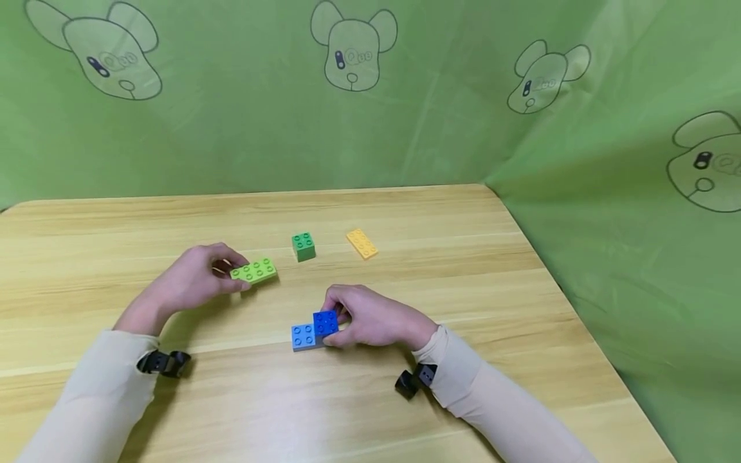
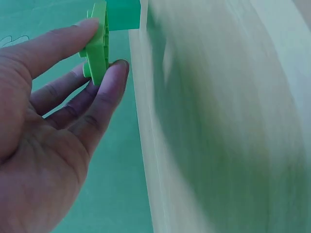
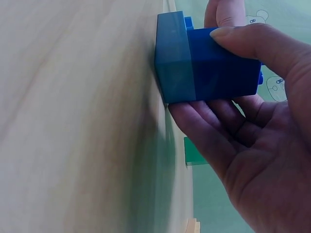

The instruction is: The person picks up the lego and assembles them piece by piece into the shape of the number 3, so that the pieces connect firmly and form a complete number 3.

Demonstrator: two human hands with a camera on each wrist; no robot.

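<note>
Between thumb and fingertips my left hand (image 1: 193,280) pinches a lime green flat building brick (image 1: 255,271), its studs facing up. The left wrist view shows this lime brick (image 2: 99,48) edge-on, raised off the table. My right hand (image 1: 379,318) grips a dark blue two-by-two brick (image 1: 326,323) by its sides. Under one end of that brick is a light blue flat brick (image 1: 303,337), whose studs at the left stay uncovered. In the right wrist view, the dark blue brick (image 3: 226,68) sits flush against the light blue one (image 3: 174,58), close over the table.
Beyond the hands, a green two-by-two brick (image 1: 303,247) stands on the wooden table (image 1: 463,257). To its right lies a thin yellow-orange plate brick (image 1: 362,244). A green curtain (image 1: 243,116) hangs along the table's far and right edges.
</note>
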